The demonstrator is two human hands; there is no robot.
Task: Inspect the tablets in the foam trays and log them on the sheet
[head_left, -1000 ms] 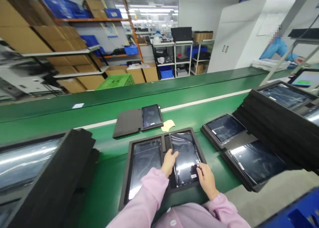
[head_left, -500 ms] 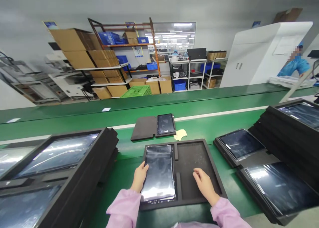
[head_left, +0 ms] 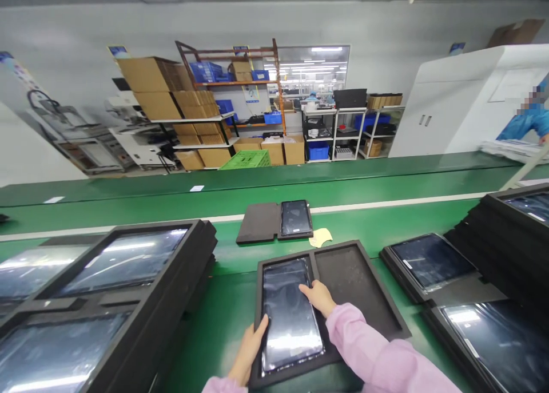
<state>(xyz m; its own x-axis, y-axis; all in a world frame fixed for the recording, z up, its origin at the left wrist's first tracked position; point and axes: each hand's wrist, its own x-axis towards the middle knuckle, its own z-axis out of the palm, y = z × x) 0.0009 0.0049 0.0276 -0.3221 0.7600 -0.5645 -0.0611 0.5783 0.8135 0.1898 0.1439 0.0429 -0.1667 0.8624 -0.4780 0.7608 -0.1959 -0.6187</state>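
A glossy black screen panel (head_left: 289, 318) in clear film lies in the left compartment of a black foam tray (head_left: 388, 318). My left hand (head_left: 251, 342) is at the tray's left rim, thumb over the rim by the panel's edge; its other fingers are mostly hidden. At the panel's right edge, my right hand (head_left: 319, 298) is closed, with the thumb on the glass and the fingertips partly hidden at the divider. Nothing lies in the tray's right compartment. Beyond it, a smaller screen panel (head_left: 295, 217) sits in a small foam tray (head_left: 258, 221) beside a yellow paper scrap (head_left: 320, 237).
Stacked foam trays with screen panels stand at the left (head_left: 167, 284) and right (head_left: 476, 238). Two more panels in foam, one of them a dark panel (head_left: 433, 260), lie at the right. A green bench (head_left: 214, 204) runs across. Behind are shelves, cartons and a person in blue (head_left: 525, 121).
My right hand has moved left from the tray's right compartment to the panel's right edge. My left hand has slid lower along the tray's left side. The camera view has shifted.
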